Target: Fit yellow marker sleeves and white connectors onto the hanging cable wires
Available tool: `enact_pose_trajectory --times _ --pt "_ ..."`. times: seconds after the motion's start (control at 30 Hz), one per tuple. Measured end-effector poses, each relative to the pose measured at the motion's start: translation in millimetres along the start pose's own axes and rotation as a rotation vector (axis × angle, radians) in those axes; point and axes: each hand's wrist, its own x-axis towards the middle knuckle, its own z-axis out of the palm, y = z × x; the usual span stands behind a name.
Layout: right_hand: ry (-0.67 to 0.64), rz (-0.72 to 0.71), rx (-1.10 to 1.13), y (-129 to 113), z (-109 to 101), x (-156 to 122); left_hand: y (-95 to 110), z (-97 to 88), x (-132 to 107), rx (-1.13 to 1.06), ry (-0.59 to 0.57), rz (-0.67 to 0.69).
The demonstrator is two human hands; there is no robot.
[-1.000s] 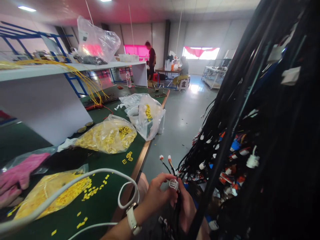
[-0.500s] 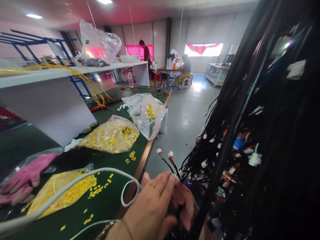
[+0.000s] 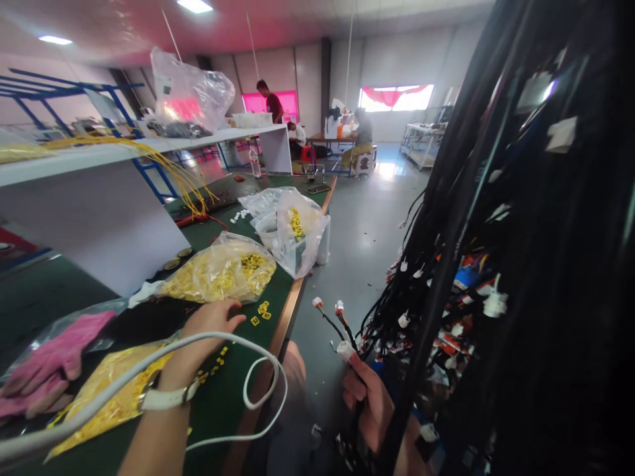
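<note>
My right hand (image 3: pixel 368 400) is closed around a black wire harness (image 3: pixel 351 336). From its top stick out a larger white connector (image 3: pixel 346 351) and two thin branches ending in small white plugs (image 3: pixel 339 308). My left hand (image 3: pixel 211 325), with a white watch strap at the wrist, is over the green table, fingers stretched out and nothing visible in them. Just beyond its fingertips lie a few loose yellow square plastic pieces (image 3: pixel 263 312). Behind it rests a clear bag of yellow pieces (image 3: pixel 223 271). A second bag of smaller yellow pieces (image 3: pixel 106 387) lies partly under my left forearm.
A white cable (image 3: pixel 213 336) loops across the foreground. Many black harnesses (image 3: pixel 446 218) hang at the right. Pink gloves (image 3: pixel 54 357) lie at the left. A bag-lined tub (image 3: pixel 297 231) stands at the table edge. People (image 3: pixel 272 102) are farther back, beyond a white shelf (image 3: pixel 149 142).
My left hand has left the connector and moved left over the table, near the loose yellow pieces. My right hand still grips the harness in about the same place.
</note>
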Motion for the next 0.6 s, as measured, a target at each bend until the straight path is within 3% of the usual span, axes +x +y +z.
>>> enact_pose_trajectory --times 0.1,0.27,0.5,0.6 --pt "-0.011 0.008 -0.011 2 -4 4 -12 22.2 19 0.155 -0.103 0.074" --pt "-0.028 0.026 -0.052 7 -10 9 -19 43.6 19 0.155 -0.108 0.105" --pt "-0.03 0.016 -0.121 7 -11 9 -22 34.8 21 0.155 -0.035 0.07" --pt "-0.027 -0.011 -0.105 6 -10 9 -16 15.6 14 -0.051 0.001 0.062"
